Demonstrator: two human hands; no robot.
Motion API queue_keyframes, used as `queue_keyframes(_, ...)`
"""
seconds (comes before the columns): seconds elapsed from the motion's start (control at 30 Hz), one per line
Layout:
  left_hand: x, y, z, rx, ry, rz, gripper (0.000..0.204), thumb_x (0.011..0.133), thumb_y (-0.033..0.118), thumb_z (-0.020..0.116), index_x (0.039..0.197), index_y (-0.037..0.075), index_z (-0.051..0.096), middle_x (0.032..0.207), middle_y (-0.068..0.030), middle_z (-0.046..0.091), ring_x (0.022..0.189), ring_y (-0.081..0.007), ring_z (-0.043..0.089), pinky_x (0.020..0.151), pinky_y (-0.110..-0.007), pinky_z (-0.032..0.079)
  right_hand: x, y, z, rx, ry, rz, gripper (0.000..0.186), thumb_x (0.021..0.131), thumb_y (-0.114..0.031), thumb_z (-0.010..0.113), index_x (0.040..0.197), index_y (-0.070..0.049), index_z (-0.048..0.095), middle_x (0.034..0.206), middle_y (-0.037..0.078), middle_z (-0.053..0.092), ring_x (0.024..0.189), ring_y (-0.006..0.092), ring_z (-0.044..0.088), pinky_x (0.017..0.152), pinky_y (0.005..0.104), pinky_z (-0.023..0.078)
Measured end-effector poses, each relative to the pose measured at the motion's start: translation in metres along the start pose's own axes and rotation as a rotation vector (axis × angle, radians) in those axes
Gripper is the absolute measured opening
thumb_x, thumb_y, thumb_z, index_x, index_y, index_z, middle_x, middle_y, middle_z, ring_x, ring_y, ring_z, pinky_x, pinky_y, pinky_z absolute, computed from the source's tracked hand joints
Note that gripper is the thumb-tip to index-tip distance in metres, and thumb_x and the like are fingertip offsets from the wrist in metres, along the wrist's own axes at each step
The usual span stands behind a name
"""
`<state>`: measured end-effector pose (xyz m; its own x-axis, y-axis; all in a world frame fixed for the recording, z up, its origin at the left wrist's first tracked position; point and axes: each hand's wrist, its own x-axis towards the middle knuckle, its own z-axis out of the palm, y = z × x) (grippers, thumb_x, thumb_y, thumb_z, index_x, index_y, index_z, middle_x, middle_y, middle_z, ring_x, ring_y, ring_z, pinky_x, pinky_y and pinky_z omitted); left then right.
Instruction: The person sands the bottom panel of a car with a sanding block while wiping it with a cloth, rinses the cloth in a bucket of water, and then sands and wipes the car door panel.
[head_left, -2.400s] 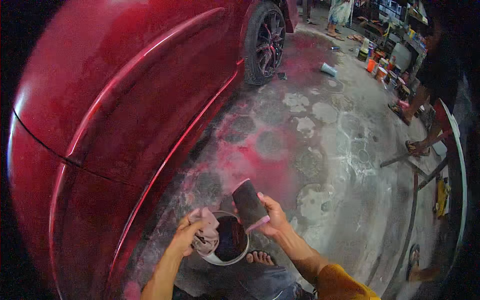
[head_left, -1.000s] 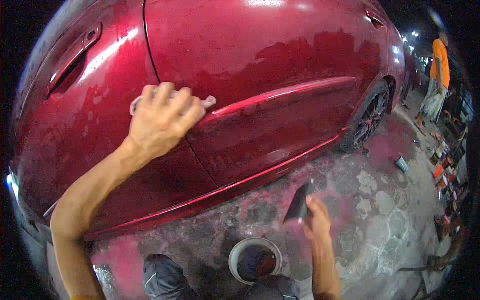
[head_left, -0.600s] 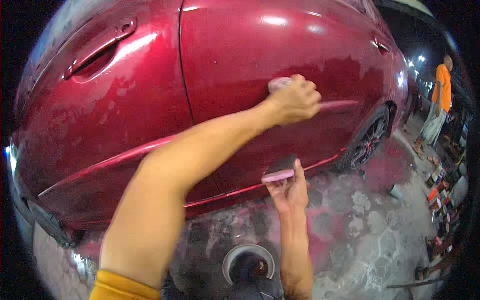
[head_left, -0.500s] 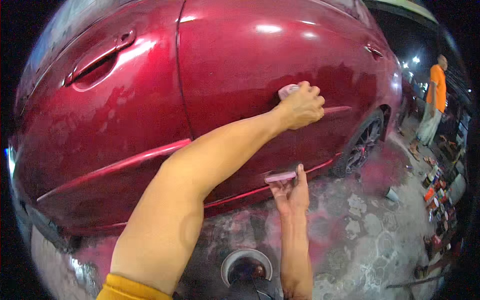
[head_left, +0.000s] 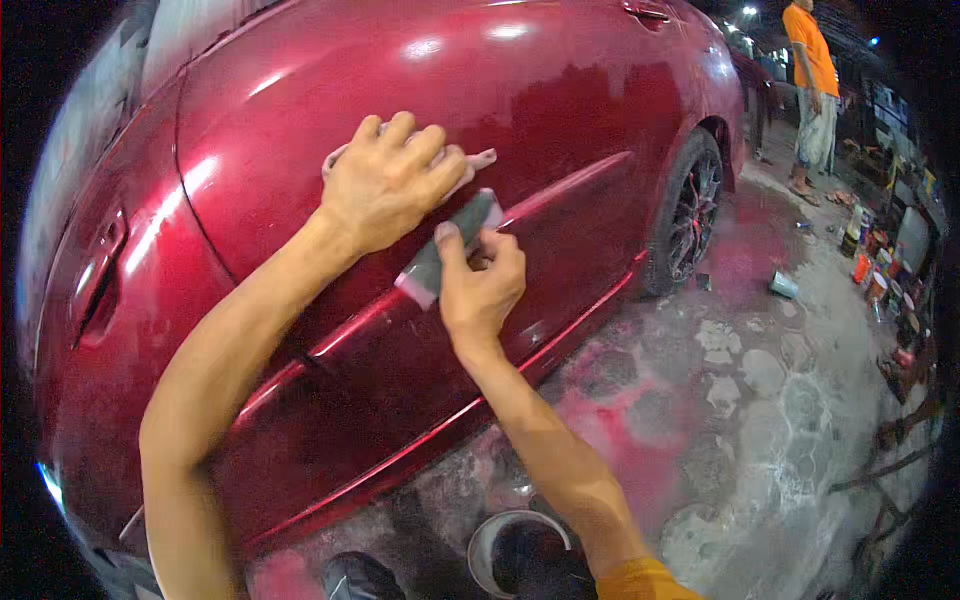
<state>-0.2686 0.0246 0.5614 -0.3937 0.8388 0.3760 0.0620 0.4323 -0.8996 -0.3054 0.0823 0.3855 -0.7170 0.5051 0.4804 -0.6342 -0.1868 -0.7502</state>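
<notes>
My left hand (head_left: 385,185), fingers curled over a crumpled pale pink cloth (head_left: 484,159), is against the dark red car door (head_left: 590,110), just above its raised moulding (head_left: 575,185). Just below and to the right, my right hand (head_left: 480,285) grips a dark flat pad with pink edges (head_left: 470,215) lying along the moulding. Part of the cloth is hidden under my left fingers. A round bucket (head_left: 482,555) with a pale rim stands on the floor below my arms, partly hidden.
The car's wheel (head_left: 685,210) is at the right. Beyond it a person in an orange top (head_left: 810,45) stands near assorted cans and pots (head_left: 873,285). A grey cup (head_left: 783,285) lies on the stained concrete floor (head_left: 760,430). Dark frames sit at the far right.
Since half a second ago my left hand has moved left along the door with the cloth, and my right hand has risen with the pad onto the moulding beside it.
</notes>
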Motion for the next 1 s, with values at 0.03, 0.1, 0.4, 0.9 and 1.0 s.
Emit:
queue_keyframes(0.03, 0.010, 0.003, 0.009, -0.016, 0.030, -0.019, 0.023, 0.086, 0.027, 0.066, 0.104, 0.013, 0.065, 0.094, -0.0031, 0.060, 0.088, -0.0237, 0.058, 0.074, -0.039, 0.046, 0.000, 0.005, 0.000, -0.051, -0.034, 0.000, 0.050, 0.078, -0.035, 0.086, 0.099, 0.003, 0.063, 0.097, 0.022, 0.060, 0.096, 0.0373, 0.057, 0.087, 0.0457, 0.045)
queue_keyframes(0.1, 0.028, 0.008, 0.024, -0.009, 0.054, -0.017, 0.022, 0.087, 0.028, 0.065, 0.104, 0.014, 0.065, 0.092, -0.0027, 0.058, 0.087, -0.0239, 0.058, 0.074, -0.039, 0.046, 0.015, 0.013, -0.004, -0.081, -0.034, -0.041, 0.048, 0.079, -0.033, 0.085, 0.100, 0.003, 0.062, 0.101, 0.024, 0.056, 0.099, 0.0376, 0.055, 0.089, 0.0454, 0.044)
queue_keyframes(0.4, 0.052, 0.007, 0.054, -0.052, 0.114, -0.023, 0.024, 0.085, 0.030, 0.067, 0.104, 0.016, 0.065, 0.090, -0.0023, 0.057, 0.086, -0.0234, 0.058, 0.072, -0.039, 0.046, 0.127, 0.011, -0.008, -0.343, 0.235, -0.052, 0.047, 0.072, -0.034, 0.085, 0.081, 0.009, 0.067, 0.077, 0.029, 0.066, 0.073, 0.0394, 0.065, 0.065, 0.0516, 0.047)
queue_keyframes(0.9, 0.055, 0.005, 0.060, -0.080, 0.156, -0.032, 0.022, 0.081, 0.030, 0.072, 0.098, 0.016, 0.067, 0.087, -0.0015, 0.056, 0.083, -0.0227, 0.056, 0.069, -0.039, 0.046, 0.216, 0.015, -0.017, -0.483, 0.178, 0.203, 0.061, 0.072, -0.047, 0.077, 0.089, 0.012, 0.071, 0.091, 0.033, 0.070, 0.088, 0.0452, 0.071, 0.082, 0.0512, 0.053)
queue_keyframes(1.0, 0.063, 0.004, 0.060, -0.061, 0.150, -0.011, 0.023, 0.082, 0.031, 0.071, 0.099, 0.016, 0.067, 0.088, -0.0018, 0.056, 0.084, -0.0229, 0.057, 0.069, -0.039, 0.046, 0.156, 0.023, -0.004, -0.391, 0.196, -0.224, 0.060, 0.074, -0.046, 0.077, 0.081, 0.013, 0.067, 0.079, 0.031, 0.069, 0.077, 0.0456, 0.069, 0.075, 0.0516, 0.052)
